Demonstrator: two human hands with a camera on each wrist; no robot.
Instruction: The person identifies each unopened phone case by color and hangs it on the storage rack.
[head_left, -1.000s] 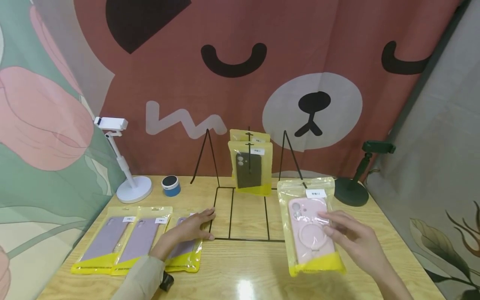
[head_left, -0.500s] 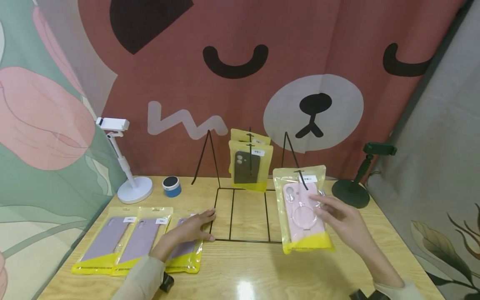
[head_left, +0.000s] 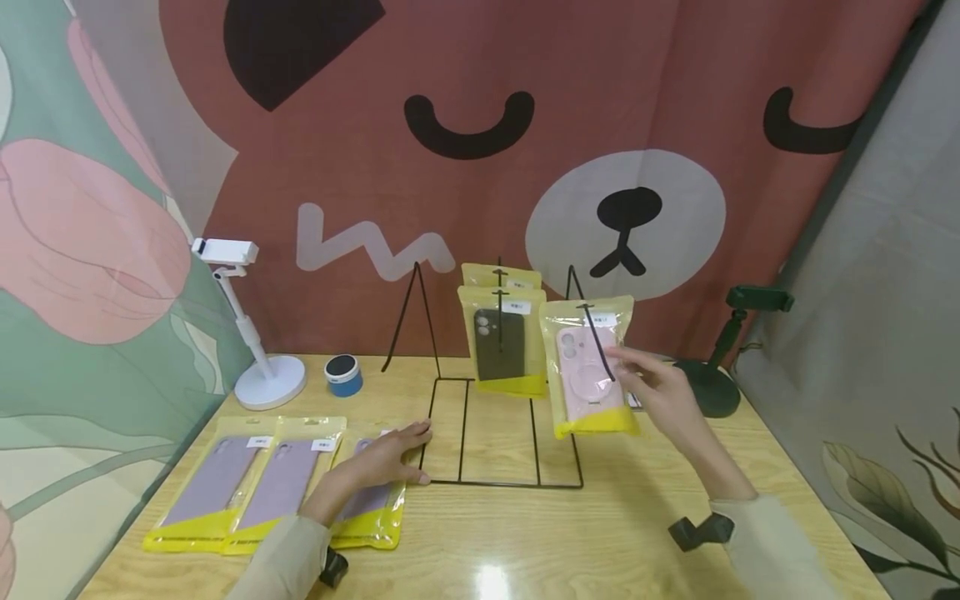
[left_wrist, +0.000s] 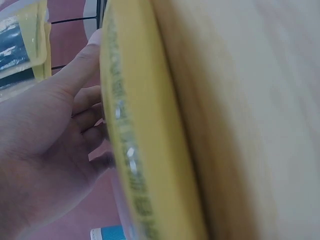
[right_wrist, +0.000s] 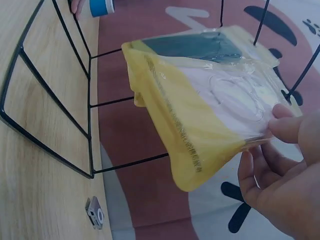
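Observation:
A clear-and-yellow packet with a pink phone case (head_left: 588, 371) hangs with its top hole around the right prong of a black wire display rack (head_left: 498, 483). My right hand (head_left: 660, 392) pinches its right edge between thumb and fingers; the right wrist view shows the packet (right_wrist: 200, 115) tilted. On the middle prong hang packets with a dark phone case (head_left: 498, 342) in front. My left hand (head_left: 386, 458) rests at the rack's left side, fingers loosely bent, over a packet with a purple case (head_left: 367, 500). In the left wrist view, a packet's yellow edge (left_wrist: 150, 120) hides the left fingertips.
Two more purple-case packets (head_left: 281, 483) lie at the left of the wooden table (head_left: 450, 550). Behind them stand a white phone stand (head_left: 270, 383) and a small blue-and-white cylinder (head_left: 343, 377). A dark green stand (head_left: 708, 387) is at the back right, near a small clip-like device (right_wrist: 94, 212).
My right hand has carried the pink-case packet back and left, sliding it further along the right prong. The left hand stays at the rack's side.

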